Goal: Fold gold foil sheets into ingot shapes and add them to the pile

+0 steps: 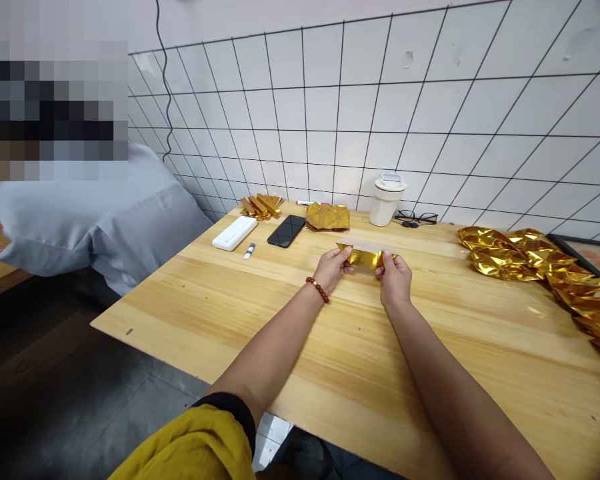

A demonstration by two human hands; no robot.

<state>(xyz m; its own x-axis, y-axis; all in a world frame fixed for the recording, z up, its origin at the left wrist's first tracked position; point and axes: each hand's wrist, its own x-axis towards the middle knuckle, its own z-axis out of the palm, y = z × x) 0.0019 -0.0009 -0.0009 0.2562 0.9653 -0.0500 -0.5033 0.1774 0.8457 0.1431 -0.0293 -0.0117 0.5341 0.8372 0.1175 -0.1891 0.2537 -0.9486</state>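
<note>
Between my two hands, just above the wooden table (300, 340), is a partly folded sheet of gold foil paper (365, 257) with a pale strip along its far edge. My left hand (333, 268), a dark red bead bracelet on its wrist, pinches the sheet's left end between thumb and fingers. At the right end, my right hand (396, 277) grips it the same way. Beyond them lies a flat stack of gold foil paper (327, 217). Folded gold strips (261, 206) are heaped at the far left corner.
A black phone (286, 231), a white power bank (235, 233) and a small blue-and-white tube (249, 251) lie left of my hands. A white lidded cup (386, 200) and glasses (417, 217) stand by the tiled wall. Folded gold foil pieces (525, 257) spread along the right. A person (100, 213) is at left.
</note>
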